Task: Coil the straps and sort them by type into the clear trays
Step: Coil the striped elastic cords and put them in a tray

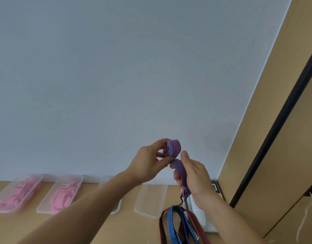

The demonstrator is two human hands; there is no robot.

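I hold a blue-and-red striped strap [174, 148] up in front of the wall. My left hand [150, 162] pinches its coiled top loop between thumb and fingers. My right hand [194, 176] grips the strap's hanging part just below, and the strap's end comes out under my palm. On the wooden table stand several clear trays: two at the left [16, 192] [60, 194] hold pink straps and bear labels, one [116, 208] is mostly hidden behind my left forearm, and one [151, 199] holds nothing visible. Several loose blue and dark red striped straps [179, 224] lie near the table's front.
A white device [204, 219] with a black cord lies under the loose straps at the right, beside a small display unit [215, 188]. A tan cabinet [275, 138] with a dark edge rises at the right, and a white cord [306, 213] hangs on it.
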